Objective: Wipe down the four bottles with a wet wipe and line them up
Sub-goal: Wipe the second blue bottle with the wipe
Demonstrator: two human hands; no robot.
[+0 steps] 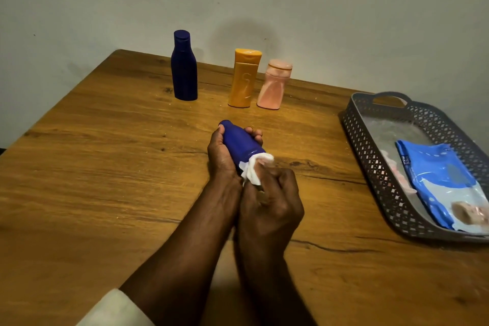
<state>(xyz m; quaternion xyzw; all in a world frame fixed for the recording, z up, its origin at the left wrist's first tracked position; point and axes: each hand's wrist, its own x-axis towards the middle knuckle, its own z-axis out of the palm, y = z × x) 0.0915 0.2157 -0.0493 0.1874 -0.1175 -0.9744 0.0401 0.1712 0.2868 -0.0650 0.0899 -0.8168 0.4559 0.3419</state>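
over the middle of the wooden table (pixel 105 167), a small blue bottle (pixel 239 141) lying tilted in the air, far end pointing away, near end toward the person. wrapped around its left side by the left hand (pixel 221 156), fingers curled over the top and poking out on the right. at the near end of that bottle, a white wet wipe (pixel 251 169) bunched up and pressed on, pinched in the curled fingers of the right hand (pixel 272 201). a bit of pale sleeve (pixel 111 307) low at the left. three more bottles standing up near the back of the table by the wall: a tall dark blue bottle (pixel 184 66) on the left, well apart from the other two; an orange bottle (pixel 244 78) with a pale curly mark on the front, not clear enough to read; just beside it on the right, a short pink bottle (pixel 274 85). off to the right, a grey basket tray (pixel 370 145) with holes in its sides and a handle at the far end. inside it, a blue and white pack of wipes (pixel 447 182) lying flat, tiny writing near its top corner, too small and blurred to read, plus a small picture low on the pack, also blurry.
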